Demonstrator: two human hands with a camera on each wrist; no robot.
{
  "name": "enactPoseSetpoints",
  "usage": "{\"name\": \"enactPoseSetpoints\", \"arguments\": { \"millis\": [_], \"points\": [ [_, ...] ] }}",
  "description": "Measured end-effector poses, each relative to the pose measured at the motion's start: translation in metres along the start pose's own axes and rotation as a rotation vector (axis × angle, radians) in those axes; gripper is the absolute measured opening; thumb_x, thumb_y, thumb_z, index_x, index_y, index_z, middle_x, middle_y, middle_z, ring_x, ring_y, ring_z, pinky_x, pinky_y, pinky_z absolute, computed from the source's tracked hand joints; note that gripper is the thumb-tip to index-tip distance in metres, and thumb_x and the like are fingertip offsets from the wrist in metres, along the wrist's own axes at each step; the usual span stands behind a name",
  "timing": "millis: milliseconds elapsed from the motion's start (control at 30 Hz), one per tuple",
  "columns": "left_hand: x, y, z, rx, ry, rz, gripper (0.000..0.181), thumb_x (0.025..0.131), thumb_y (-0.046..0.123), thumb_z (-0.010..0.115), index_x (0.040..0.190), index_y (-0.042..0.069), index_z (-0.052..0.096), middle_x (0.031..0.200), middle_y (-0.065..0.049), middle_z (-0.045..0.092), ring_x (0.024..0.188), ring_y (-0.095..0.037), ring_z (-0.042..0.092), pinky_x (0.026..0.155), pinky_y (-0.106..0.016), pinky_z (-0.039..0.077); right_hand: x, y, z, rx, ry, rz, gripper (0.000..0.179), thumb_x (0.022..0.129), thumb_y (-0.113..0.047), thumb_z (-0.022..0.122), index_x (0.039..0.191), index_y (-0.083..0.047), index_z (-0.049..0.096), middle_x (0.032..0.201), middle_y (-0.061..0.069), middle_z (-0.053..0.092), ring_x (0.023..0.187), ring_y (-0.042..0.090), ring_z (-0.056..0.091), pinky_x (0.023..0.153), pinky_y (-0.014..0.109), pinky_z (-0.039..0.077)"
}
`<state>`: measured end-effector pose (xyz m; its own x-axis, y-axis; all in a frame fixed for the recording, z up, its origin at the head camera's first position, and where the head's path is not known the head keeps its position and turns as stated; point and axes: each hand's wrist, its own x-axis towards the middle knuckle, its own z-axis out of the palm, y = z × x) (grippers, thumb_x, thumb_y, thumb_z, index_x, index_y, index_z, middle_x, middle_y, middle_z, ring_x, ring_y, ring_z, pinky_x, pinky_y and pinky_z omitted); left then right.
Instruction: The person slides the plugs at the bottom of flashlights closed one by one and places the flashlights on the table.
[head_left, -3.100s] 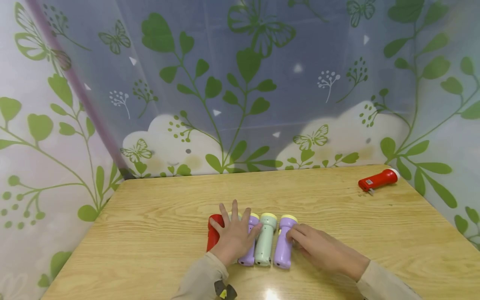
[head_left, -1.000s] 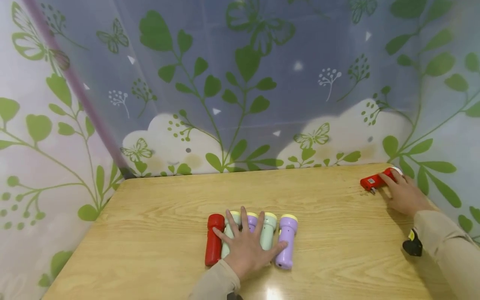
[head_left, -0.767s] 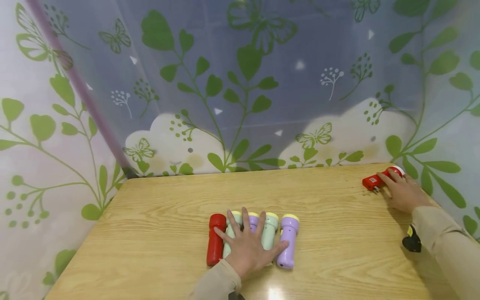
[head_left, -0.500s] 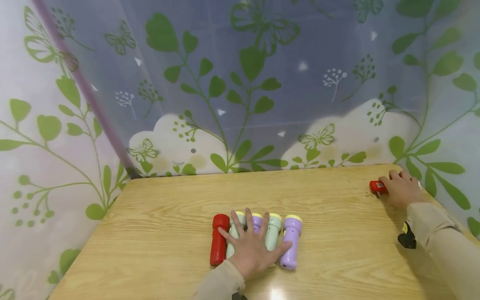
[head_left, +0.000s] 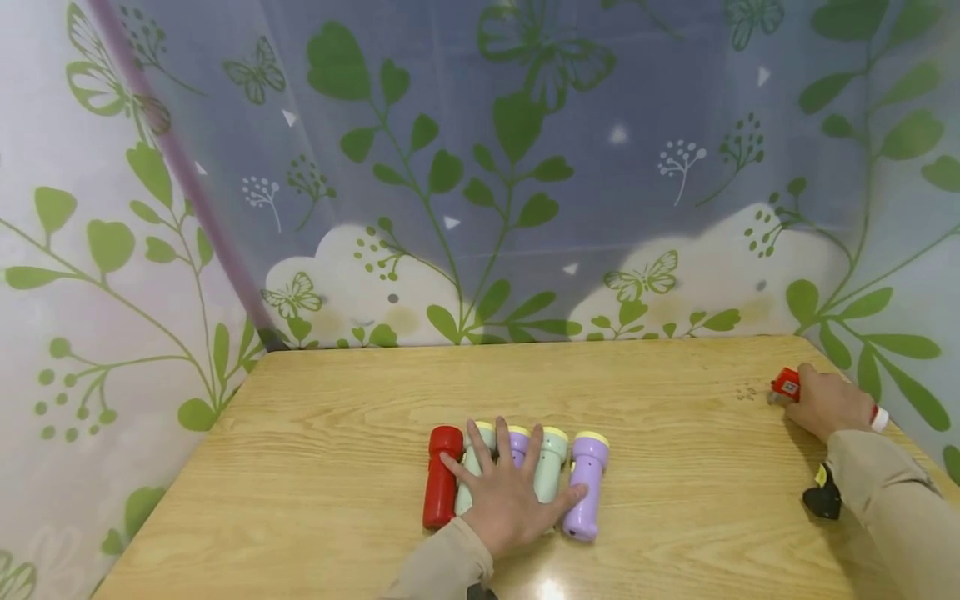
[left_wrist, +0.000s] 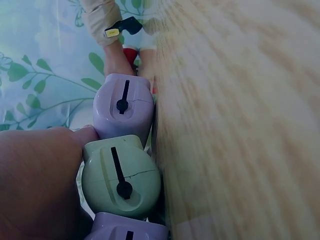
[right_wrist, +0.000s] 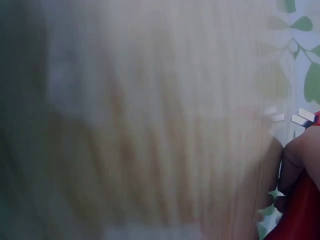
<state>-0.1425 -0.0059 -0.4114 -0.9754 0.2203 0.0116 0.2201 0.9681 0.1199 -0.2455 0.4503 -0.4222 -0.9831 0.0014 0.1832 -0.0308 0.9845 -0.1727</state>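
My left hand lies with spread fingers across a row of flashlights, its thumb on the right-hand purple flashlight. Under the fingers show a purple flashlight and two pale green ones, the right green flashlight and the left green flashlight. A red flashlight ends the row at left. Far right, my right hand grips another red flashlight, its middle hidden by the fingers. The right wrist view shows metal plug prongs standing out from it.
The wooden table reaches back to a leaf-and-butterfly printed curtain. Small marks dot the table left of the right hand. A black strap piece hangs at the right sleeve.
My right hand left the right-hand purple flashlight, reached to the far right, took hold of the red flashlight and drew it nearer. My left hand shifted right and spread over the row.
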Motion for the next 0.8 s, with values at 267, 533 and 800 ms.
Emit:
{"name": "enactPoseSetpoints", "arguments": {
  "millis": [267,533,800],
  "points": [
    [0.001,-0.001,-0.002,0.002,-0.031,-0.014,0.092,0.08,0.087,0.019,0.154,0.034,0.02,0.157,-0.022,0.014,0.138,-0.058,-0.002,0.09,-0.085,0.005,-0.004,-0.014,0.0,0.053,-0.011,0.015,0.046,0.066,-0.019,0.065,0.099,0.006,0.045,0.066,0.018,0.052,0.054,0.029,0.047,0.042,0.041,0.035],
    [0.0,-0.002,-0.001,-0.017,-0.028,-0.009,0.089,0.082,0.085,0.023,0.154,0.032,0.022,0.157,-0.023,0.015,0.138,-0.059,0.0,0.09,-0.085,0.005,-0.007,-0.054,-0.005,0.085,0.078,0.014,0.052,0.074,-0.024,0.064,0.112,0.006,0.046,0.069,0.02,0.055,0.054,0.028,0.048,0.041,0.037,0.035],
    [0.0,0.001,-0.002,0.008,-0.01,-0.001,0.09,0.082,0.085,0.022,0.154,0.032,0.022,0.157,-0.023,0.016,0.137,-0.059,0.001,0.09,-0.085,0.006,-0.016,-0.104,-0.015,0.164,0.189,-0.046,0.043,0.07,-0.016,0.062,0.107,0.002,0.052,0.067,0.016,0.058,0.052,0.025,0.049,0.04,0.035,0.036]
  ]
}}
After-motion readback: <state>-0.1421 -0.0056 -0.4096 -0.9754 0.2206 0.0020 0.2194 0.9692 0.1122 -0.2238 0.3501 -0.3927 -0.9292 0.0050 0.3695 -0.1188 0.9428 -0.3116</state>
